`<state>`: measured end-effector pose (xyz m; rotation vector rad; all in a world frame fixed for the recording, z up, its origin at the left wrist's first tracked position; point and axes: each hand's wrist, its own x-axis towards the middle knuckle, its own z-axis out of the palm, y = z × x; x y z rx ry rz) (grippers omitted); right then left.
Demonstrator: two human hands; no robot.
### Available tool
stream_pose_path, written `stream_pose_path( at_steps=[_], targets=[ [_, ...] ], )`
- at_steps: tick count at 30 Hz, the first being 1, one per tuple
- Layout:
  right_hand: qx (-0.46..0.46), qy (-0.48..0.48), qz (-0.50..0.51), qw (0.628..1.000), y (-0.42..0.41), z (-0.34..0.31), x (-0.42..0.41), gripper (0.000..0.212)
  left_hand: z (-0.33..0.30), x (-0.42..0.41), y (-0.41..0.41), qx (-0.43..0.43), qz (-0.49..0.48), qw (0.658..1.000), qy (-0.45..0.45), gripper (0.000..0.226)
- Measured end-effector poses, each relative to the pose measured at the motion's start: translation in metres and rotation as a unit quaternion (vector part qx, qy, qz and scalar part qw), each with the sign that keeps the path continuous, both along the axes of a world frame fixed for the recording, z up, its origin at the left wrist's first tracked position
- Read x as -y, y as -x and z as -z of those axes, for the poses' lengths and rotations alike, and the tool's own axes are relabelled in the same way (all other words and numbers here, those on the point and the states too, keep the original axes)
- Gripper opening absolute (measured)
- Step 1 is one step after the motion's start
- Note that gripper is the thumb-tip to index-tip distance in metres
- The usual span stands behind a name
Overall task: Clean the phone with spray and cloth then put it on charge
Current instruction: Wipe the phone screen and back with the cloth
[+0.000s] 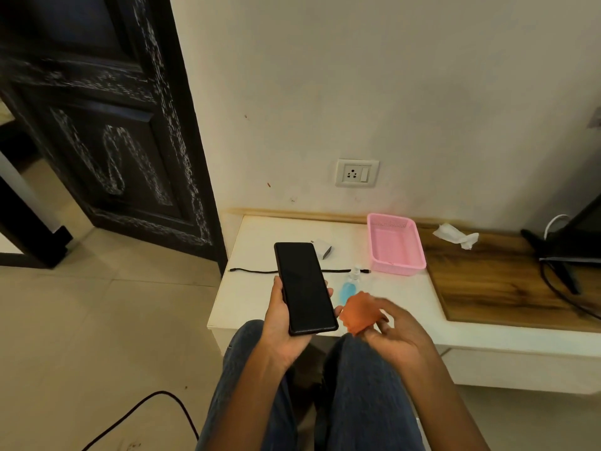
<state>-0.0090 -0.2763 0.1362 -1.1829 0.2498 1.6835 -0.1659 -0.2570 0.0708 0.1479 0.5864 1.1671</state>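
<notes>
The low white table (257, 255) in front of you carries everything the job needs, and the wall socket (357, 173) sits just above its back edge, so the charging end of this is close at hand. On the table the pink basket (395, 244) stands to the right, the white charger block (322, 249) lies near the back, and the black cable (257, 271) runs flat across the surface behind the phone. The phone (304, 288) is off the table, screen up and dark, cradled in your left hand (283, 330) with fingers curled round both long edges over your knees. Your right hand (390, 333) pinches the orange cloth (361, 312) bunched at the fingertips, just beside the phone's lower right corner; it is blurred, so I cannot tell the finger positions exactly. The blue spray bottle (349, 288) stands upright on the table just beyond the cloth. The risks, as I judge them: the phone is held clear of the table edge, so a hard wipe against a light grip could tip it to the floor; your right hand could knock the bottle over; and plugging in while the port is damp could harm it.
</notes>
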Motion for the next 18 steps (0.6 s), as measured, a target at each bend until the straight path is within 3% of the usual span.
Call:
stream_pose_path(
  at_steps=[7,10,12,15,16,17,18],
  targets=[
    [0.047,-0.071,-0.001,0.996,0.001,-0.004,-0.003,0.054,-0.002,0.002,-0.001,0.015,0.001,1.0,0.009,0.055],
    [0.175,-0.159,-0.016,0.971,0.003,-0.007,-0.005,0.038,-0.005,0.002,-0.002,0.015,0.005,1.0,0.013,0.055],
    [0.338,-0.22,0.024,0.914,0.01,-0.011,-0.008,0.024,-0.007,0.003,-0.004,0.018,0.02,0.999,0.019,0.058],
    [0.563,-0.361,0.089,0.738,0.027,-0.023,-0.01,0.024,-0.013,0.007,-0.01,0.001,0.046,0.998,0.03,0.059],
    [0.623,-0.391,0.076,0.673,0.032,-0.023,-0.01,0.029,-0.013,0.008,-0.012,-0.02,0.053,0.998,0.023,0.059],
    [0.66,-0.405,0.042,0.632,0.036,-0.02,-0.01,0.033,-0.014,0.008,-0.014,-0.039,0.06,0.997,0.014,0.058],
    [0.674,-0.41,-0.015,0.614,0.04,-0.016,-0.01,0.034,-0.014,0.008,-0.015,-0.052,0.069,0.996,0.008,0.057]
  ],
)
